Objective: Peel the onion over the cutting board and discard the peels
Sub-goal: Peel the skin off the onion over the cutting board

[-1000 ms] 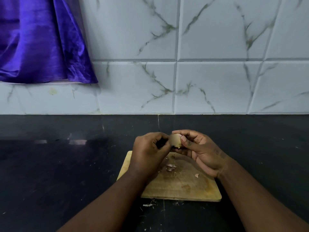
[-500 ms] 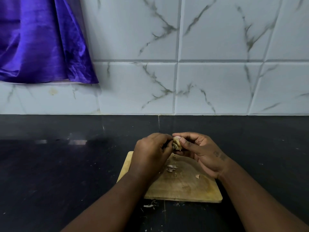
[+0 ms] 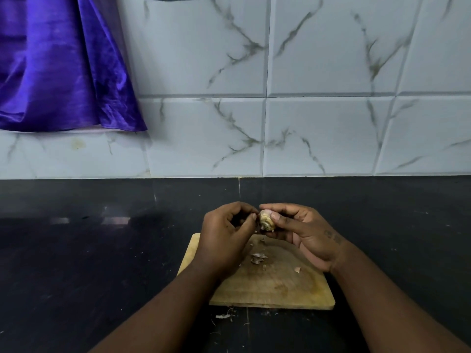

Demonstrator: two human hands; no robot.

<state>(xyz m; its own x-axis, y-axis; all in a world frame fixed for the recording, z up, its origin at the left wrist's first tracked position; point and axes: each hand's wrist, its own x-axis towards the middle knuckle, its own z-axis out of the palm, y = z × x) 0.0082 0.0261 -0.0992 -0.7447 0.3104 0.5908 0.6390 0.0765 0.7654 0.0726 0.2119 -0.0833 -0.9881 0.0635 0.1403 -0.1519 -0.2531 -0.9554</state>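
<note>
A small pale onion [image 3: 266, 220] with dry papery skin is held above the far edge of the wooden cutting board [image 3: 280, 289]. My right hand [image 3: 303, 233] grips it between thumb and fingers. My left hand [image 3: 226, 238] is curled beside it, its fingertips pinching at the onion's left side. Bits of peel [image 3: 258, 258] lie on the board below, and one small piece of peel [image 3: 297, 269] sits further right. The onion's underside is hidden by my fingers.
The board lies on a black stone counter [image 3: 89, 250] that meets a white marbled tile wall [image 3: 305, 123]. A purple cloth [image 3: 56, 67] hangs at the upper left. Small peel scraps [image 3: 224, 315] lie on the counter just in front of the board.
The onion has been turned in my right hand, its layered end now showing. My left fingers have shifted slightly on its left side. Both hands stay over the board's far edge.
</note>
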